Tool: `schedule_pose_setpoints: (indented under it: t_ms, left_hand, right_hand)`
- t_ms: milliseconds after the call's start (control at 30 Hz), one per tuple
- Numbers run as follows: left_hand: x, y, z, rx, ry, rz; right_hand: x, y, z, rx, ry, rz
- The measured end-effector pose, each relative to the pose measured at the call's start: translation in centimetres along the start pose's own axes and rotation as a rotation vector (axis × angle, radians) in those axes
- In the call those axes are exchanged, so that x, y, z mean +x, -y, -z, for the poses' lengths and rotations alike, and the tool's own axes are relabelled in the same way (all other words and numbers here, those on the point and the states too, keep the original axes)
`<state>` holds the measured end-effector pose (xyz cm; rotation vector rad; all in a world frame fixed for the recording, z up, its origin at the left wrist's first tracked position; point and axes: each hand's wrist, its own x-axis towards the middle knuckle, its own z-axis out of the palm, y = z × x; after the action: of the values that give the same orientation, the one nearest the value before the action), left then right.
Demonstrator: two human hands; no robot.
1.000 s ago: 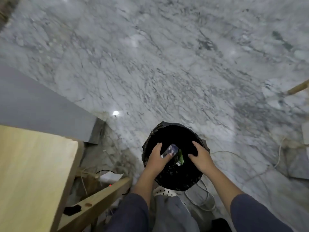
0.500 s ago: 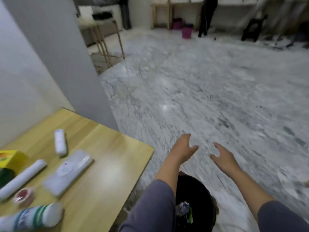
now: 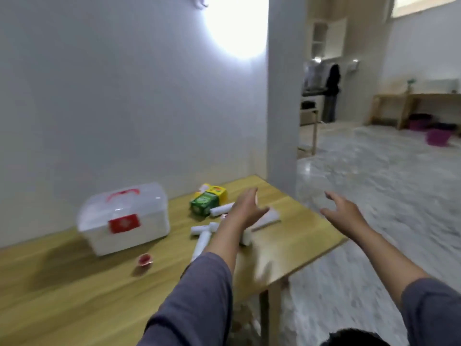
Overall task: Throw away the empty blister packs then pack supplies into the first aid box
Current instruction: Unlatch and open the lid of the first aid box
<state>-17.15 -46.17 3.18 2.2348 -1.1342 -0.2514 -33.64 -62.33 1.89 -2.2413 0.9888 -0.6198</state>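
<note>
A white first aid box (image 3: pixel 123 218) with a red handle and red label sits closed on the wooden table (image 3: pixel 74 295), left of my hands. Right of it lie a green carton (image 3: pixel 203 206), a yellow carton (image 3: pixel 218 192), several white rolls (image 3: pixel 203 237) and a small red-topped item (image 3: pixel 145 260). My left hand (image 3: pixel 245 211) hovers open above the rolls, holding nothing. My right hand (image 3: pixel 345 212) hangs open past the table's right edge, over the floor. The black bin (image 3: pixel 354 339) shows only its rim at the bottom edge.
A grey wall stands behind the table, with a pillar (image 3: pixel 282 96) at its far right corner. Marble floor (image 3: pixel 386 196) spreads to the right. A person (image 3: pixel 331 92) stands far off, near wooden tables and purple buckets (image 3: pixel 437 137).
My hands let go of the blister pack over the bin, rose out of it and swung left. The view lifted from the bin to the table and the first aid box.
</note>
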Motion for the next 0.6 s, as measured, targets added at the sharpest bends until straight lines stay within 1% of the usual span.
schedule_pose_setpoints:
  t_ms: [100, 233, 400, 500, 600]
  left_hand:
    - [-2.9, 5.8, 6.0, 0.07, -0.127, 0.126]
    - [-7.1, 12.6, 12.1, 0.205, -0.211, 0.228]
    - [-11.2, 19.4, 17.0, 0.425, -0.21, 0.278]
    - [-12.3, 22.7, 18.6, 0.432, -0.209, 0.345]
    - [-12.7, 24.6, 18.9, 0.397, -0.233, 0.376]
  right_hand:
    - [-0.5, 6.5, -4.8, 0.015, 0.089, 0.194]
    - [-1.3, 14.0, -11.3, 0.024, 0.192, 0.415]
    - [-1.9, 21.7, -18.1, 0.026, 0.283, 0.691]
    - [-2.3, 24.8, -21.5, -0.005, 0.331, 0.848]
    - [-2.4, 26.3, -24.8, -0.132, 0.34, 0.973]
